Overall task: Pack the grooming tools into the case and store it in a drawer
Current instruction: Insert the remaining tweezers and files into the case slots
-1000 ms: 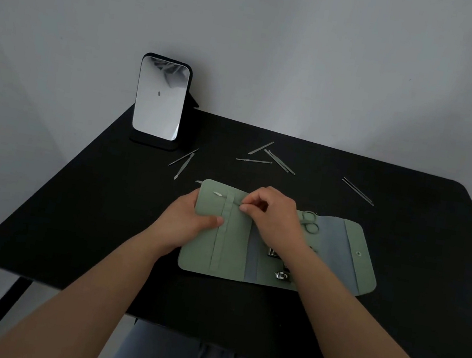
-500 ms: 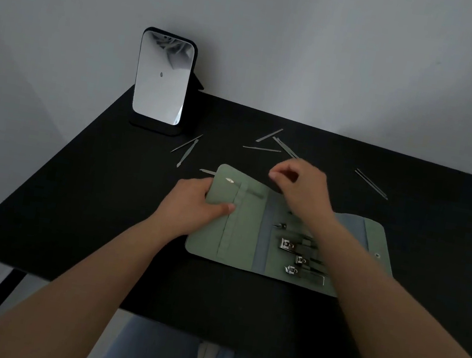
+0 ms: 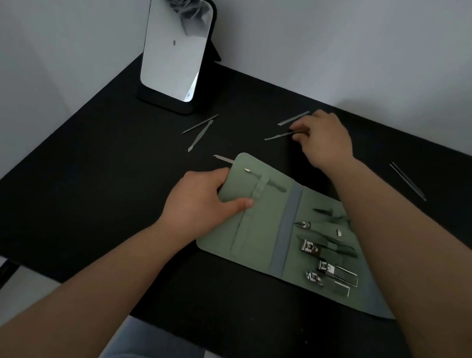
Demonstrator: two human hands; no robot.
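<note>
The right hand (image 3: pixel 322 140) has left the green case (image 3: pixel 263 229), where a second ago it was tucking a slim tool under the strap, and has reached out across the black desk (image 3: pixel 88 186) to the loose tools at the back. Its fingers (image 3: pixel 300 128) are curled down onto a thin dark tool (image 3: pixel 281 136), pinching its near end; whether it is already off the surface I cannot tell. A paler flat file (image 3: pixel 294 117) lies just beside it, untouched.

The left hand (image 3: pixel 205 201) holds the case's left edge, thumb pressed on top of the flap, steadying it. The case lies open near the front of the desk, one slim tool (image 3: pixel 262 180) under its strap and the clippers (image 3: pixel 314 250) slotted on the right panel.

So one tool looks seated and the next is being fetched. Plenty remains: a pair of tools (image 3: pixel 200 130) near the mirror (image 3: pixel 174 45), one poking out at the case's top edge (image 3: pixel 224 158), two long ones (image 3: pixel 407 180) far right. No drawer is in view, so closing and storing the case look a good way off
</note>
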